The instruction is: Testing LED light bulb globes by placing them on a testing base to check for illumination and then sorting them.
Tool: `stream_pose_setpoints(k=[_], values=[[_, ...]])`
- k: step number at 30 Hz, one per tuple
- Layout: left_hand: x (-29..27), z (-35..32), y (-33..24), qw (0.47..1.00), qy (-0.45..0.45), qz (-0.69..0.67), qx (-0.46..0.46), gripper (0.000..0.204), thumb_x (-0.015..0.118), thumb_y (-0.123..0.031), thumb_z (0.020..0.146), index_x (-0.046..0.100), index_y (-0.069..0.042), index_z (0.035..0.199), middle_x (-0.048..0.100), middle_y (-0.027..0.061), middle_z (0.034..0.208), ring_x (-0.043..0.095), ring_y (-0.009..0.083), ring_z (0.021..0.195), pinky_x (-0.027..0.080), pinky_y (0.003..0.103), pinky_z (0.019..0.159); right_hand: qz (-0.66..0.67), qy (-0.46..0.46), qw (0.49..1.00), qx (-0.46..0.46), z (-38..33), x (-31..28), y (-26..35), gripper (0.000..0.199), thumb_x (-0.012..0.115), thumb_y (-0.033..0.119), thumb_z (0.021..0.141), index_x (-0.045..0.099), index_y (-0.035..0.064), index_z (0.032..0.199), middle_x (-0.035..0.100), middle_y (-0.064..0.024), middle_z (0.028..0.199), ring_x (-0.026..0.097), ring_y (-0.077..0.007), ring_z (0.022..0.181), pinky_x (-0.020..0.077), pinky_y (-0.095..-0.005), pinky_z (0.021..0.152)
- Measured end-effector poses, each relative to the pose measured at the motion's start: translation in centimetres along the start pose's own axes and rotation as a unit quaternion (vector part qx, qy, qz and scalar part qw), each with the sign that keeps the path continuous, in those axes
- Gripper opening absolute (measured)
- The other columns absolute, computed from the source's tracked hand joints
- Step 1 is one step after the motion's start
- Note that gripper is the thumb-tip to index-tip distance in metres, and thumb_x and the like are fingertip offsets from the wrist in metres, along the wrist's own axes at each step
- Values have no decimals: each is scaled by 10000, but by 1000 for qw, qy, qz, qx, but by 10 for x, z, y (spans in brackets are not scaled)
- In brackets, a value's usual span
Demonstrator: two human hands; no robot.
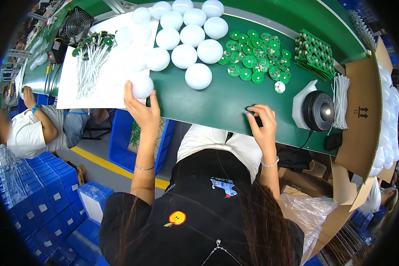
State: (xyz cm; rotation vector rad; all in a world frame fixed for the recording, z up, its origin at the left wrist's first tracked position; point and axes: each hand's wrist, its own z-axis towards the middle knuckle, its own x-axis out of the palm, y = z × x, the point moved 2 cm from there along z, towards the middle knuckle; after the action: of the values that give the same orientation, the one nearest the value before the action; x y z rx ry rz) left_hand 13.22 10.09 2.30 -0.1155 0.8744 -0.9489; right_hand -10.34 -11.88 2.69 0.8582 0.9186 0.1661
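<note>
- Head view — the left hand (142, 111) is closed around a white dome cover (142, 86), held at the near edge of the green table (217, 106), where the white sheet (75, 88) ends.
- The dome is gripped from below by the fingertips only; being smooth and round, it could be judged likely to slip and drop past the table edge toward the blue bins (124, 142) beneath.
- The right hand (262, 126) is pressed on the table near its front edge, fingers curled over a small dark object (257, 121) — whether it is gripped or merely touched cannot be told.
- The loose cluster of white domes (186, 40) lies unrestrained further back; a careless reach over them could set them rolling into the green round circuit boards (255, 57).
- The bundle of white leads (91, 62) lies on the sheet, ends tangled; snagging is a risk if the left hand is passed over it.
- Hard to make out: the small dark object's kind, mostly covered by the fingers.
- The black round device (318, 111) is seen from above only — its function is not clear.
- The cardboard box (363, 111) is bent by the lens, its contents cut off at the rim.
- A seated co-worker at left is partly cropped.
</note>
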Motion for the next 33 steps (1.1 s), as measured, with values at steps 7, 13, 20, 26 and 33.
stream_pose_setpoints(k=[7, 13, 20, 26, 33], values=[[4, 9, 23, 997, 22, 67, 5, 731, 702, -92, 805, 319, 62, 1408, 335, 264, 1363, 364, 427, 1244, 310, 478, 1043, -1, -3, 1000, 1, 0, 0, -1, 152, 708, 84, 787, 657, 56, 927, 622, -50, 926, 563, -195, 740, 407, -322, 776], [7, 5, 25, 994, 28, 104, -18, 891, 772, -239, 777, 258, 94, 1423, 264, 294, 1380, 301, 438, 1259, 274, 505, 1050, -3, 0, 1000, -2, -1, 0, -1, 156, 709, 84, 785, 656, 53, 928, 621, -52, 925, 560, -197, 751, 406, -325, 773], [18, -3, -31, 984, 58, -42, 163, 798, 808, -297, 729, 417, -32, 1372, 316, 248, 1405, 354, 406, 1255, 299, 488, 1036, 3, 3, 1000, -3, 0, 0, 0, 150, 698, 89, 797, 651, 48, 933, 621, -57, 929, 564, -200, 754, 406, -327, 770], [52, 4, -75, 971, 144, -66, 181, 747, 814, -192, 678, 478, -113, 1340, 439, 172, 1358, 420, 365, 1228, 334, 456, 1011, -3, 2, 1000, 3, -1, -1, 0, 149, 697, 93, 798, 652, 51, 934, 622, -59, 931, 566, -199, 749, 404, -327, 775], [32, -1, -51, 991, 96, -6, 90, 703, 747, -99, 707, 457, -80, 1347, 437, 180, 1344, 424, 368, 1193, 340, 465, 997, -3, 7, 1000, -4, -1, -1, -1, 151, 699, 101, 800, 653, 52, 935, 622, -59, 932, 565, -201, 747, 402, -332, 777]])
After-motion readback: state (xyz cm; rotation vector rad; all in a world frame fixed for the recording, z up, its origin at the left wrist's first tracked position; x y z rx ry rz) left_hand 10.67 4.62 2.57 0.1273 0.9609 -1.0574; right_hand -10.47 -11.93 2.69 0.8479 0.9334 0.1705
